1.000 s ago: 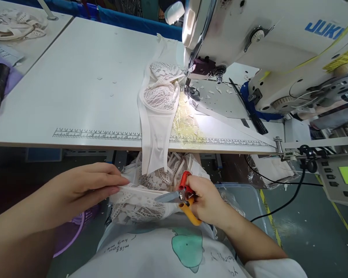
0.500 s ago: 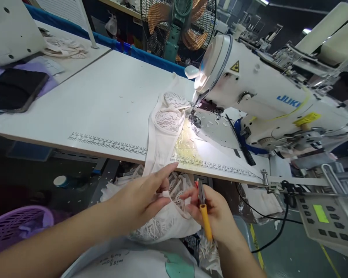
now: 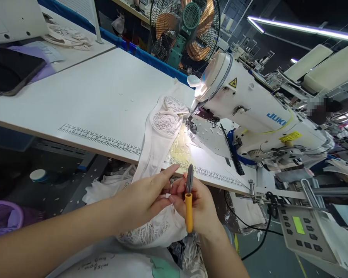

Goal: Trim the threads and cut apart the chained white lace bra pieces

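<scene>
A white lace bra (image 3: 165,122) lies partly on the sewing table, one cup beside the machine's needle, and its band drops over the front edge. More of the white lace (image 3: 153,231) hangs below, over my lap. My left hand (image 3: 150,193) is closed, pinching a narrow white strap end between thumb and fingers. Close against it, my right hand (image 3: 197,200) holds thread snips (image 3: 189,204) with an orange handle, the dark blades pointing up. Its thumb and fingertips also meet at the same white strap end.
A white sewing machine (image 3: 249,100) stands on the right of the table (image 3: 104,88). A black phone (image 3: 13,71) lies at the left. Behind is a large fan (image 3: 185,34). A control panel (image 3: 304,227) hangs at right, a purple basket (image 3: 5,216) stands at lower left.
My right hand has moved left with the snips and now meets my left hand at the strap end. The whole view has shifted slightly.
</scene>
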Tool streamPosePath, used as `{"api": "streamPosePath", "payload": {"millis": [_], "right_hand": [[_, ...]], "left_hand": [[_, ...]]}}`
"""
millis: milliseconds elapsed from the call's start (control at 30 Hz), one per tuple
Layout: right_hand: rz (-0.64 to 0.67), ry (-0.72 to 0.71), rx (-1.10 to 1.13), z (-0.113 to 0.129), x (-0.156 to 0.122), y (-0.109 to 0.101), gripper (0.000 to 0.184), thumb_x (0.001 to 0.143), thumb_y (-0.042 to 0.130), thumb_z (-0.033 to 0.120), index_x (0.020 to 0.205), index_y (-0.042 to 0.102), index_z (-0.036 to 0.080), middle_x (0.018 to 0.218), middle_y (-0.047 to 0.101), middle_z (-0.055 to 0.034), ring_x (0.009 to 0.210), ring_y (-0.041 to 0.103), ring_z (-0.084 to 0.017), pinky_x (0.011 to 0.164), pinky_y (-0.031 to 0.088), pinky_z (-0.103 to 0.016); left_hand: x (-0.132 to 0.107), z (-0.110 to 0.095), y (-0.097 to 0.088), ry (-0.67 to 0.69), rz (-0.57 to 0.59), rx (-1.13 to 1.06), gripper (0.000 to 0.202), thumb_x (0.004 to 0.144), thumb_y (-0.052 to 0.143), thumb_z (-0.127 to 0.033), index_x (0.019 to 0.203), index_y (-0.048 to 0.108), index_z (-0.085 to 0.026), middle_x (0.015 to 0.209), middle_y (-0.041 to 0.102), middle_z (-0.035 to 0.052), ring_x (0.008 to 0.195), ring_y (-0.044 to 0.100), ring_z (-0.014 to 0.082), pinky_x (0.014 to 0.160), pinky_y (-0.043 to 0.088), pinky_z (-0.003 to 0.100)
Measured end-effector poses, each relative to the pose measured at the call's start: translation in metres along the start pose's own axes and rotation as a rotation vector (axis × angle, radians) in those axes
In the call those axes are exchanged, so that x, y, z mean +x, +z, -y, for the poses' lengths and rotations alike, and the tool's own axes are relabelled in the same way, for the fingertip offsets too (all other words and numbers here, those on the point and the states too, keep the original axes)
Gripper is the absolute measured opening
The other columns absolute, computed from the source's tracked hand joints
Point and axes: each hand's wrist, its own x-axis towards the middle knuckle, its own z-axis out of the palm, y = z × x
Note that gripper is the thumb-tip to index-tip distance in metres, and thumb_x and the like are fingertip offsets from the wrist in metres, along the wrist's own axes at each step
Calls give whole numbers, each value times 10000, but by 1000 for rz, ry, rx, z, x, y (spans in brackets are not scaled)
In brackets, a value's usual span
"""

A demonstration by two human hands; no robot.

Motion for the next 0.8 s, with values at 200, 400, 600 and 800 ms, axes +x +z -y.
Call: {"api": "streamPosePath", "payload": {"millis": [200, 400, 600, 800], "right_hand": [[-54, -70, 30, -6, -4, 1, 137, 722, 605, 149, 767, 492, 212, 747, 550, -3, 660, 515, -146, 596, 435, -283], [-14, -55, 14, -11, 1, -3, 128, 766, 608, 267, 808, 499, 215, 752, 532, -2, 644, 484, -137, 590, 420, -273], [349, -29, -59, -17, -3, -21, 607, 711, 383, 779, 867, 483, 201, 744, 470, -16, 630, 448, -154, 563, 418, -282], [505, -22, -242, -31, -24, -18, 647, 746, 200, 799, 730, 451, 203, 655, 439, 3, 556, 381, -131, 521, 394, -258]], "left_hand": [[4, 1, -2, -323, 133, -428, 261, 791, 533, -385, 832, 583, -132, 610, 407, -44, 516, 351, 95, 457, 274, 211], [3, 4, 0, -356, 109, -492, 318, 762, 516, -428, 611, 531, -148, 503, 314, -60, 460, 265, 85, 441, 192, 234], [3, 8, -7, -391, 140, -487, 297, 731, 537, -397, 560, 464, -166, 511, 327, -52, 477, 276, 93, 458, 196, 240], [8, 12, -13, -439, 129, -463, 249, 668, 550, -358, 537, 454, -170, 500, 300, -62, 473, 252, 90, 457, 166, 237]]}}
